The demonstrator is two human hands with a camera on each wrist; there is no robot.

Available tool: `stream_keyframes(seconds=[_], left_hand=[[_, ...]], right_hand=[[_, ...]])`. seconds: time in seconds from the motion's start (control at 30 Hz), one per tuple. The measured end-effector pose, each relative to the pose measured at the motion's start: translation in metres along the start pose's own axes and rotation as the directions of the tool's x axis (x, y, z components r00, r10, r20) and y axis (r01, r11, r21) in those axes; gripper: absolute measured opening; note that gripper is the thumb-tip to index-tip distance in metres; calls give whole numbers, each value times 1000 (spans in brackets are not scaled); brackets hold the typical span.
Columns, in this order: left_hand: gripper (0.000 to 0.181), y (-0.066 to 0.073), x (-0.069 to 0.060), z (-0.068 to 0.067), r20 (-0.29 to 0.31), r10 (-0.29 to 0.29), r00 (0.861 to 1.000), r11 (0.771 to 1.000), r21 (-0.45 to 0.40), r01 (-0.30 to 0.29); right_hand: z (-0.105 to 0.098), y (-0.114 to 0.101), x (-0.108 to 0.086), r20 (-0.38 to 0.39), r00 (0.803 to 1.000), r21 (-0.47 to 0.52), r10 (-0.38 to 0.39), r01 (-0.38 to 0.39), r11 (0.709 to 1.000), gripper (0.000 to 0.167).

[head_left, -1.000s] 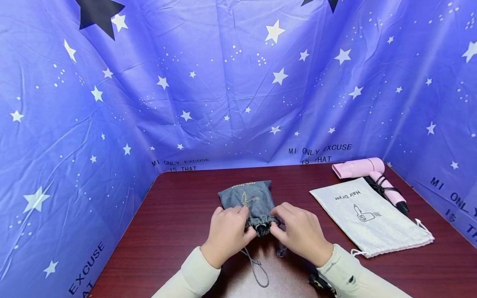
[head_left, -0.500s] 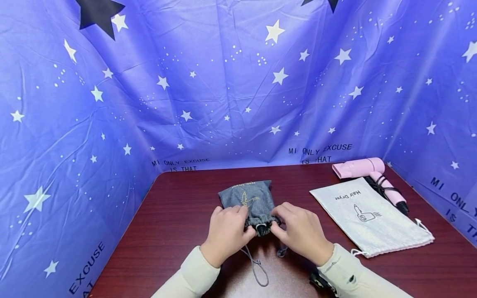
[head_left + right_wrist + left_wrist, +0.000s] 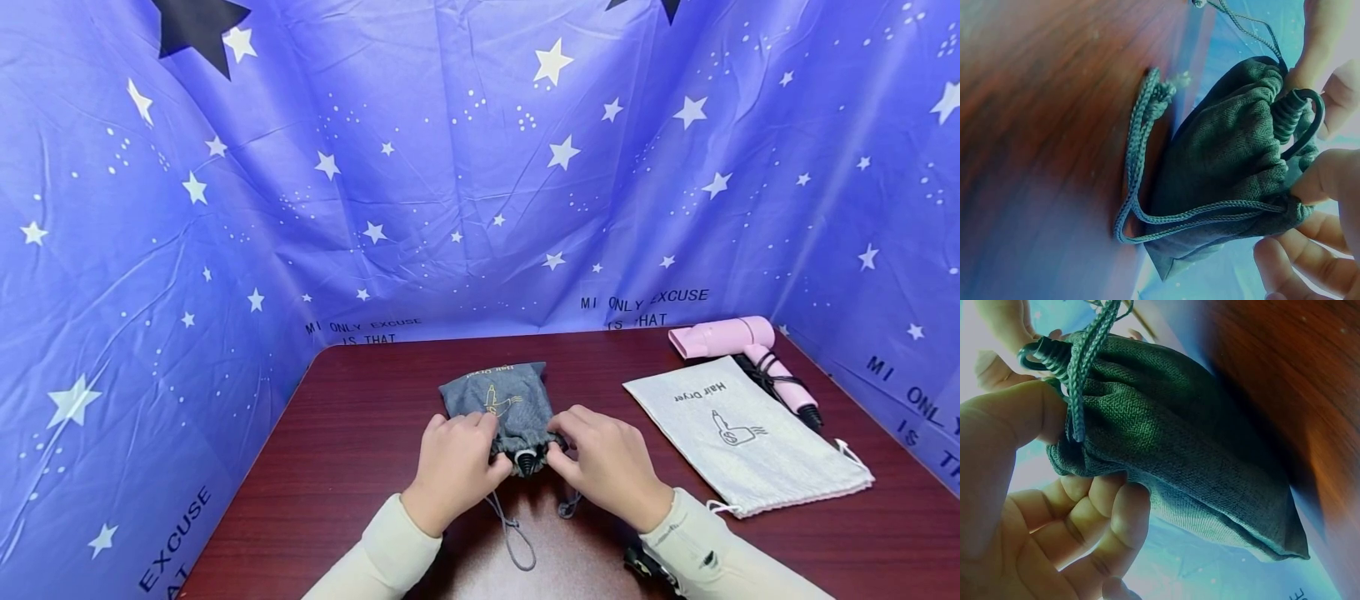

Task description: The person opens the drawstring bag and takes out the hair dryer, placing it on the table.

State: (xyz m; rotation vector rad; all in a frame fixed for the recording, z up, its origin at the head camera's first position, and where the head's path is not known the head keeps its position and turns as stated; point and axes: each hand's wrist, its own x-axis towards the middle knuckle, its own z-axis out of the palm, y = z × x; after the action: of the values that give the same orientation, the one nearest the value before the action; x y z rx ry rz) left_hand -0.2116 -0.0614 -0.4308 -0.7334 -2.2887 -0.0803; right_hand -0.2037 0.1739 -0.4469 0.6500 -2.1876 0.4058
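A person in pale sleeves (image 3: 401, 542) grips the gathered mouth of a gray drawstring bag (image 3: 517, 404) at a dark red wood-grain table (image 3: 360, 408) — one hand to each side of the opening. The left hand (image 3: 453, 467) pinches the cloth at the mouth's left edge, thumb on one side and bent fingers on the other; the right hand (image 3: 611, 467) pinches the opposite edge in the same manner. Between the two, a ribbed black cord sleeve (image 3: 1288, 117) pokes out of the opening, a black cord curving from its end. The bag lies in the middle of the table, its closed end pointing away from the person, with gold lettering reading "Hair Dryer" and a gold line drawing on its upper face. Gray drawstrings (image 3: 1138, 128) trail from both sides of the mouth, a long loop on the left and a knotted end on the right. On the table's right side, well apart from the gray bag, a white drawstring bag (image 3: 742, 450) printed "Hair Dryer" lies flat just beside a pink hair dryer (image 3: 723, 337) — a black cord bundled at its handle. A blue-violet curtain (image 3: 450, 183) patterned with white stars hangs behind.
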Motion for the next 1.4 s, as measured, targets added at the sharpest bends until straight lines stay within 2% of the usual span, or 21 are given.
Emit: stream_keyframes(seconds=[1.4], left_hand=[[31, -4, 1, -6, 22, 2, 1000, 1000, 24, -2]], right_hand=[[-1, 7, 0, 3, 1000, -29, 21, -21, 999, 14]])
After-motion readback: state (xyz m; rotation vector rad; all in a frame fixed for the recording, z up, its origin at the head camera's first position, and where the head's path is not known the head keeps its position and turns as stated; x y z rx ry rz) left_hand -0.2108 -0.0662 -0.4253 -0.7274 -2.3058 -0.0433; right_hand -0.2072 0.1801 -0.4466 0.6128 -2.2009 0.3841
